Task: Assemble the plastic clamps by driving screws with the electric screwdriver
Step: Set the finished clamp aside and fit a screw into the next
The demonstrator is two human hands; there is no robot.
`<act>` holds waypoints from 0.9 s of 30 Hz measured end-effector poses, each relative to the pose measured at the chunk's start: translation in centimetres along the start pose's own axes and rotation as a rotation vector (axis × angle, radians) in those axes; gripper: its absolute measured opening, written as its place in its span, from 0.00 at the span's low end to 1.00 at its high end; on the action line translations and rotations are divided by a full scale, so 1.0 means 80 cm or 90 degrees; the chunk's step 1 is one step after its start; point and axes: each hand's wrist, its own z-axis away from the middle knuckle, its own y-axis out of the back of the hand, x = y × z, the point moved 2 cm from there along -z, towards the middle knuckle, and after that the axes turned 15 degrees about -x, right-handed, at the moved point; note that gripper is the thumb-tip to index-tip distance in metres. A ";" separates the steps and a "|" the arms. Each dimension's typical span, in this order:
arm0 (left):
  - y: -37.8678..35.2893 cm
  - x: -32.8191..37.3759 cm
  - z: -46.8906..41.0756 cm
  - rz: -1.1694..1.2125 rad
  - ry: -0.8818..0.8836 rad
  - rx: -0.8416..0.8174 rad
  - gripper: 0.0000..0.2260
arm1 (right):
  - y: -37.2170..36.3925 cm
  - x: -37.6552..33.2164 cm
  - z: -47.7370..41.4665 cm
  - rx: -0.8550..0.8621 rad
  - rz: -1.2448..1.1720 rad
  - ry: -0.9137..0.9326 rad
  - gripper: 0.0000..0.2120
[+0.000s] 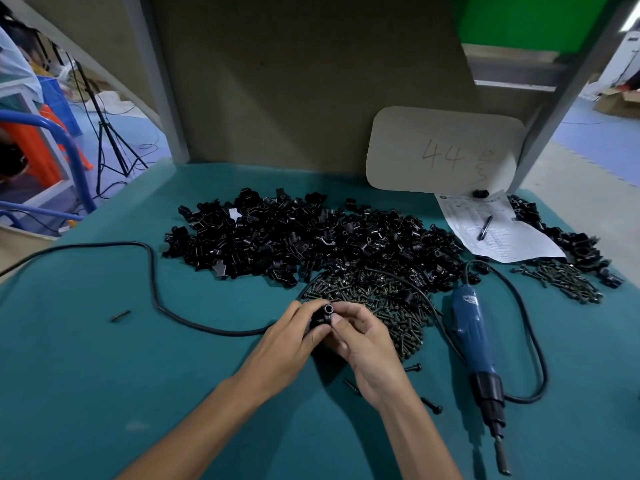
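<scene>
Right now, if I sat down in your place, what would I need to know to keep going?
Left hand and right hand both grip one black clamp, just in front of the screw pile.
The electric screwdriver lies idle to the right, tip toward you.
Loose clamp parts are heaped behind.
Done: this clamp is in hand; its top hole looks empty.
Left: add a screw, drive it, then work through the heap.
</scene>
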 end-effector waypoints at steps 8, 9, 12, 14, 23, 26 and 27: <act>0.000 0.001 0.001 0.002 0.010 -0.004 0.19 | -0.002 -0.003 0.001 -0.006 0.003 -0.004 0.07; 0.000 0.001 0.001 0.002 0.010 -0.003 0.19 | -0.002 -0.003 0.001 -0.006 0.003 -0.005 0.07; 0.000 0.000 0.001 -0.001 0.011 0.001 0.19 | -0.004 -0.001 0.000 -0.002 -0.001 -0.007 0.07; 0.001 0.001 0.001 0.001 0.010 0.002 0.19 | -0.005 0.000 -0.001 0.001 -0.005 -0.006 0.07; 0.001 0.002 0.001 0.014 0.009 -0.004 0.19 | -0.006 -0.004 0.002 -0.005 -0.002 -0.017 0.07; 0.001 0.001 0.001 0.012 0.011 -0.002 0.19 | -0.008 -0.005 0.003 0.002 -0.006 -0.019 0.07; 0.000 0.001 0.001 0.011 0.012 -0.003 0.19 | -0.008 -0.006 0.003 0.004 -0.008 -0.019 0.07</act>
